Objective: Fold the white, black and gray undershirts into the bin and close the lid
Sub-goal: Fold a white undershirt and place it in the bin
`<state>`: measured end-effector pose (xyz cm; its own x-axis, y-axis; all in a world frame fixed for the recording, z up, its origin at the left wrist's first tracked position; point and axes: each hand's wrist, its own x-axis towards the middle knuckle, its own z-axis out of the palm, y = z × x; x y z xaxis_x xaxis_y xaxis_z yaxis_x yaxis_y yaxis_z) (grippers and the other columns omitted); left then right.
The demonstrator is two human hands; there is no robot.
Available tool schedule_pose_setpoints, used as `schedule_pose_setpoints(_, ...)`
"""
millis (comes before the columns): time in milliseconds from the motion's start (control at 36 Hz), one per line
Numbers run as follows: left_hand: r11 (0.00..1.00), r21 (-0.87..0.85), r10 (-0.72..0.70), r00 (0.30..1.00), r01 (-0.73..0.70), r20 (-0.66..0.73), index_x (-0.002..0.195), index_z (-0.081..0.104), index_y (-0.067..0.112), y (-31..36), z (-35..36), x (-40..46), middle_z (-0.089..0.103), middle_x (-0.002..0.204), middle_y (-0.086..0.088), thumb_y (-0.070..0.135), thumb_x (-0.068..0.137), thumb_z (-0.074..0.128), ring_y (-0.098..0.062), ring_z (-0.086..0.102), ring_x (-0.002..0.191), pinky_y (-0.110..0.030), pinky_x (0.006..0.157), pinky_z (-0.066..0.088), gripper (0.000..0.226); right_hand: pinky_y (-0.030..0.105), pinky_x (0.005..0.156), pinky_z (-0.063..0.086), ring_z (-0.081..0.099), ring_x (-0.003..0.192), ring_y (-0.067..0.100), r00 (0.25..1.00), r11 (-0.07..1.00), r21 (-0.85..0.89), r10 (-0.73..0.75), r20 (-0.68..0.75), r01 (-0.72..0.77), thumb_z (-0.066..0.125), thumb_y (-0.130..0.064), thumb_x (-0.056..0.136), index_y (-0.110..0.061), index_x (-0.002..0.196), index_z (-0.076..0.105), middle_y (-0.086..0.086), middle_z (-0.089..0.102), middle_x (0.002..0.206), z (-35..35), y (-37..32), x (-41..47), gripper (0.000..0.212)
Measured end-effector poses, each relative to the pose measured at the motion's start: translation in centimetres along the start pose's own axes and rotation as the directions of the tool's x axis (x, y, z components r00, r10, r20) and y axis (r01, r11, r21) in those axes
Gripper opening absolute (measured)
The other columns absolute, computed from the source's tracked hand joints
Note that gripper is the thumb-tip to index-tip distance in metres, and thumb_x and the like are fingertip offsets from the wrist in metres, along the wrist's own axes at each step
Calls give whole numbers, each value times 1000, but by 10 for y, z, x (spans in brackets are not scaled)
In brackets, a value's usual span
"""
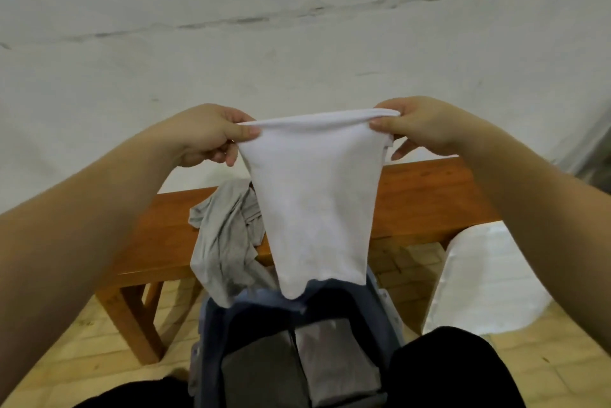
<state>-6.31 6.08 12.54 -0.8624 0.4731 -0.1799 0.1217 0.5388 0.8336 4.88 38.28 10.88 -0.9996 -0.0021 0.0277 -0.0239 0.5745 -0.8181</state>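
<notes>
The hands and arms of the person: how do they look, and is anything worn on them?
Both forearms are bare up to the frame edge: no sleeves show. The left hand and the right hand wear no gloves, and no ring, watch or bracelet is visible. The nails are short and plain, without polish. Dark trousers show at the bottom of the view.

White wall (297, 27), wooden bench (423, 196), tiled floor (99, 325)
</notes>
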Motion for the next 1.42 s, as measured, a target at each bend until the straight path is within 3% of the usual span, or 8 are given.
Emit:
schedule_pose_setpoints(556, 975, -188, 63, 963, -115, -262, 105, 64, 14, -47, 69, 206, 67, 97, -5, 14, 100, 54, -9, 68, 80, -20, 78, 56, 11, 38, 96, 54, 65, 100, 17, 906, 986, 162, 108, -410, -44, 51, -25, 100, -25, 106, 65, -6, 66, 102, 22, 120, 171, 15)
schedule_pose_setpoints(722, 997, -67, 37, 984, -49, -177, 107, 66, 18, -75, 80, 193, 72, 95, -8, 19, 99, 54, -19, 73, 85, -30, 77, 60, 14, 38, 96, 54, 67, 99, 12, 920, 984, 131, 163, -358, -123, 53, -28, 99, -27, 108, 66, -9, 68, 104, 49, 144, 155, 16)
schedule_pose_setpoints(833, 994, 97, 53, 991, -41, -120, 106, 69, 25, -98, 92, 159, 73, 88, -3, 26, 98, 57, -18, 70, 80, -37, 78, 58, 15, 22, 67, 49, 65, 90, 4, 933, 983, 68, 186, -308, -173, 50, -27, 97, -36, 103, 66, -15, 68, 98, 63, 139, 106, 18)
schedule_pose_setpoints(917, 980, 183, 89, 995, -77, -53, 101, 68, 32, -119, 106, 127, 71, 89, 6, 28, 98, 57, -5, 64, 72, -16, 65, 51, 12, 20, 64, 42, 59, 85, 1, 940, 975, 25, 219, -261, -220, 49, -24, 99, -34, 105, 65, -17, 65, 97, 80, 140, 63, 19)
schedule_pose_setpoints(1000, 953, 285, 106, 994, -107, 20, 101, 67, 35, -149, 123, 103, 62, 100, 20, 25, 96, 61, 3, 57, 91, 0, 75, 36, 13, 18, 73, 45, 58, 93, 1, 950, 966, 17, 257, -177, -258, 53, -23, 98, -31, 106, 66, -18, 63, 102, 106, 155, 30, 18)
schedule_pose_setpoints(1194, 786, 587, 122, 979, -194, 161, 104, 73, 29, -207, 148, 72, 55, 118, 14, 31, 90, 66, -10, 46, 114, -19, 93, 25, 15, 32, 111, 33, 36, 126, 6, 931, 902, -311, 347, 114, -299, 59, -28, 94, -32, 110, 65, -16, 44, 134, 155, 191, -10, 18)
schedule_pose_setpoints(1333, 972, 221, -35, 982, 76, -185, 88, 68, 16, -188, 158, 66, 61, 93, 6, 29, 94, 60, -3, 55, 86, -12, 71, 36, 17, 22, 67, 44, 57, 84, 14, 803, 850, 139, 525, -283, -507, 57, -36, 96, -16, 94, 59, 3, 59, 97, 170, 177, -19, 20)
schedule_pose_setpoints(1417, 956, 193, -170, 952, 222, -255, 98, 59, 17, -180, 166, 73, 62, 96, 3, 37, 94, 58, -16, 58, 89, -27, 71, 39, 21, 27, 68, 47, 58, 85, 18, 625, 614, 486, 763, -165, -622, 59, -44, 95, -14, 107, 54, 8, 61, 100, 182, 186, -21, 33)
